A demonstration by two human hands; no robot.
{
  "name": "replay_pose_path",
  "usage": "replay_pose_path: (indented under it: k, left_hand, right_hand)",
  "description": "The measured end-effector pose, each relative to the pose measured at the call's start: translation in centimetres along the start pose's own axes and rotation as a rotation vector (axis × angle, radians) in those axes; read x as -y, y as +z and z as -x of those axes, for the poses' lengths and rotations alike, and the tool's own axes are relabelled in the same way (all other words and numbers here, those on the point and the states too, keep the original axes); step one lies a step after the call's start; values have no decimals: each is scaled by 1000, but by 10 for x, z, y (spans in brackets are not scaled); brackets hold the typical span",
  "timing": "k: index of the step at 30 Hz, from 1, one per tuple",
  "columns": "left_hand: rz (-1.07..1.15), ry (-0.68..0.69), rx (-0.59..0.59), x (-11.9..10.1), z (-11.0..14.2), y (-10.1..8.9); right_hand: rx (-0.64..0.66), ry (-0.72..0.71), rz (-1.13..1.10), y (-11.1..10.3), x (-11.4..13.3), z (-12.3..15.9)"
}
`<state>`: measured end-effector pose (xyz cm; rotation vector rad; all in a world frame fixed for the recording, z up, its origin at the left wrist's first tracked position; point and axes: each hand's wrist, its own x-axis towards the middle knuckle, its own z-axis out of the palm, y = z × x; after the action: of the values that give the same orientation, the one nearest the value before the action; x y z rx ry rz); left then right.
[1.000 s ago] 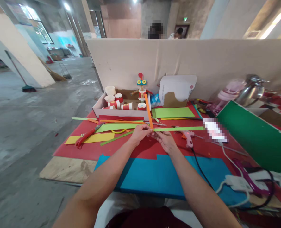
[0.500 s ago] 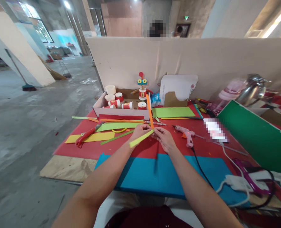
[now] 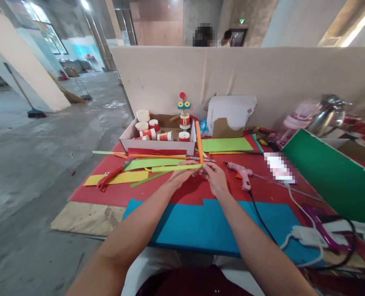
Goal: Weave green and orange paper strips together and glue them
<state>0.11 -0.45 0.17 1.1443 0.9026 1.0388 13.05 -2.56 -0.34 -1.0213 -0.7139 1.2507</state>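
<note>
An orange paper strip (image 3: 199,142) stands up from my fingers. A yellow-green paper strip (image 3: 174,168) reaches out to the left, and the two meet at a corner. My right hand (image 3: 215,174) pinches that corner between thumb and fingertips. Just left of it, my left hand (image 3: 185,174) has its fingers closed on the strips below the corner, partly hidden by the yellow-green one. To the right of my hands lies a pink glue gun (image 3: 243,174) with a black cord. Red-handled scissors (image 3: 110,177) lie at the left on cut paper.
Behind my hands, a shallow box (image 3: 158,146) holds paper cups and a cup figure (image 3: 184,119). Green paper (image 3: 227,144) lies right of it. A blue sheet (image 3: 182,226) covers the near edge. A green board (image 3: 330,176), power strip (image 3: 312,237) and cables crowd the right.
The yellow-green strip has swung up from slanting toward me to nearly level, pointing left. The orange strip and both hands have shifted slightly right.
</note>
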Motion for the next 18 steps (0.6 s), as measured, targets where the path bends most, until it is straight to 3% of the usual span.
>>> replay_pose_path:
  k: [5, 9, 14, 18]
  left_hand:
    - [-87, 45, -45, -1, 1, -2]
    - [-136, 48, -134, -2, 0, -4]
    - [-156, 18, -116, -5, 2, -3]
    - [-136, 13, -103, -6, 2, -3]
  right_hand:
    - [25, -35, 25, 3, 0, 3]
    - [69, 22, 108, 2, 4, 5]
    - [149, 78, 154, -2, 9, 5]
    - [119, 37, 213, -2, 9, 5]
